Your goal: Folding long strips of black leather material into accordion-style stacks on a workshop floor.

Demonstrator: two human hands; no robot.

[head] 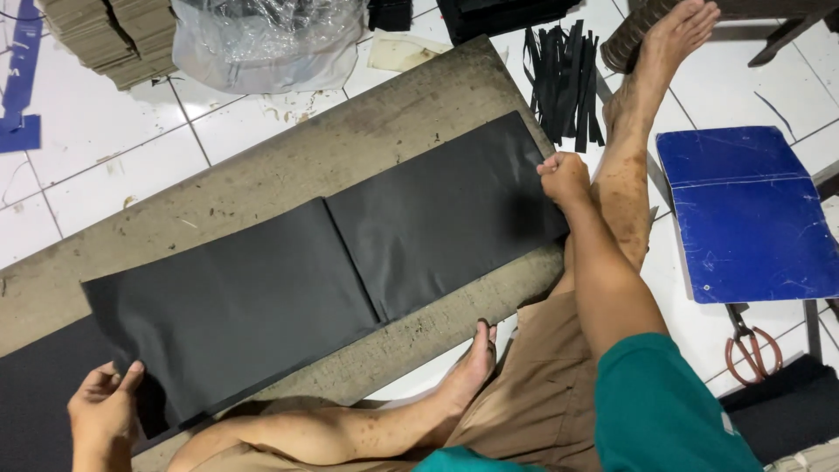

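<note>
— Across the worn board (262, 175) on the tiled floor, where does the black sheet (332, 271) lie?

— Flat along it, one crease at mid-length. Your left hand (103, 411) pinches its near corner, thumb on top; your right hand (564, 177) is closed on the far edge.

— How will it handle?

— Light, thin and floppy, I judge, and easily creased. Hold it at both ends, as you do; it sags if lifted from the middle.
</note>
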